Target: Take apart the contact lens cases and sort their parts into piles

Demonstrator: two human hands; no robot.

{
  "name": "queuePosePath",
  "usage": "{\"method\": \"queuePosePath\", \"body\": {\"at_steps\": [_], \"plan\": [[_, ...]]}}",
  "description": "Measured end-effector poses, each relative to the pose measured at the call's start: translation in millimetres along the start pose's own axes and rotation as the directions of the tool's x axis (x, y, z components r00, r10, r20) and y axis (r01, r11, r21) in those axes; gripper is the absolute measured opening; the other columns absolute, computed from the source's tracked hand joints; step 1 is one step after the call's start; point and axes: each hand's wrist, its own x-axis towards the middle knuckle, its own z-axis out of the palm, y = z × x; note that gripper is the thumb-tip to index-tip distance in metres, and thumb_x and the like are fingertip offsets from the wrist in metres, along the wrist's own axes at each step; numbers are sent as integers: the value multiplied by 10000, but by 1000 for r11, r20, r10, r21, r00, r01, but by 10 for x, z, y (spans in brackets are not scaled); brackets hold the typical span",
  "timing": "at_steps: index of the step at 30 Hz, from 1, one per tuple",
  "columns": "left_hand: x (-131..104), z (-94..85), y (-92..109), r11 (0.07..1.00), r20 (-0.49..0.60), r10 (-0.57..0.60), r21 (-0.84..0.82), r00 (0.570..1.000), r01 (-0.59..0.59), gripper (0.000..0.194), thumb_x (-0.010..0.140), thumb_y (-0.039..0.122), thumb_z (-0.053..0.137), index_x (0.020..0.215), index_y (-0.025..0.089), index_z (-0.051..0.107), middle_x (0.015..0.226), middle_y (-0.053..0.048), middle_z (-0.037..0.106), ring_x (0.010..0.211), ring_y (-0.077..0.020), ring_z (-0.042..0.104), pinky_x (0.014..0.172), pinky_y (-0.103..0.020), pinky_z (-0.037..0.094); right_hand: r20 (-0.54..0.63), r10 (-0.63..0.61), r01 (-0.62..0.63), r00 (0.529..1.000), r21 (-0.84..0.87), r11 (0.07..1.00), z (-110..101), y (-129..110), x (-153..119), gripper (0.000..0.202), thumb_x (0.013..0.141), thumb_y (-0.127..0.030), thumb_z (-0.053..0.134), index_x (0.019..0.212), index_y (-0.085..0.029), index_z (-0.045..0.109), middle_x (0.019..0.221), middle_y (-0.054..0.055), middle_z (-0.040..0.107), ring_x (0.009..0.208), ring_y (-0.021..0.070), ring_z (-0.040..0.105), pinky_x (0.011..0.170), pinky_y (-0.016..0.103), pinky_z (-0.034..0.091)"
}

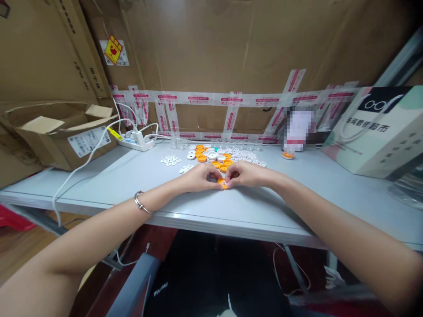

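Note:
Near the table's front edge, a small orange ring-shaped part (222, 183) is held between both hands. My left hand (201, 178) pinches its left side, thumb and forefinger closed on it. My right hand (243, 174) has its fingertips together at the part's right side, over a small pale piece too small to make out. Just behind the hands lie several orange round parts (228, 162) and white round parts (212, 156). A pile of small white pieces (246, 156) is to their right, and small white discs (171, 160) are to their left.
A power strip (137, 141) with white cables and an open cardboard box (66, 132) stand at the left. Clear cups (178, 143) line the back. A phone (298, 130) stands behind an orange-and-white round part (287, 155); a paper bag (373, 132) is at the right.

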Motion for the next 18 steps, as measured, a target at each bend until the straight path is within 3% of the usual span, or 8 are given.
{"method": "queuePosePath", "body": {"at_steps": [5, 9, 18], "plan": [[-6, -14, 16, 1000, -1, -9, 9, 1000, 9, 294, 711, 396, 644, 856, 141, 652, 848, -43, 643, 792, -154, 560, 707, -241, 422, -69, -60, 62, 996, 37, 997, 39, 17, -24, 188, 634, -330, 643, 752, -185, 651, 730, 2, 648, 712, 157, 567, 602, 236, 390], [-11, -14, 23, 1000, 5, -13, 22, 1000, 13, 296, 713, 398, 641, 860, 141, 655, 847, -44, 643, 789, -152, 559, 709, -243, 420, -118, -2, 6, 993, 35, 999, 60, -16, -35, 142, 623, -298, 652, 714, -190, 665, 691, 1, 658, 691, 160, 576, 595, 244, 393], [2, -18, 51, 999, 29, 27, -33, 999, -26, 264, 718, 364, 642, 841, 131, 660, 835, -45, 653, 769, -146, 567, 696, -240, 421, 23, 52, -54, 998, 64, 997, -20, -76, 31, 113, 577, -226, 670, 681, -182, 660, 658, -8, 644, 689, 156, 571, 604, 240, 402]]}}
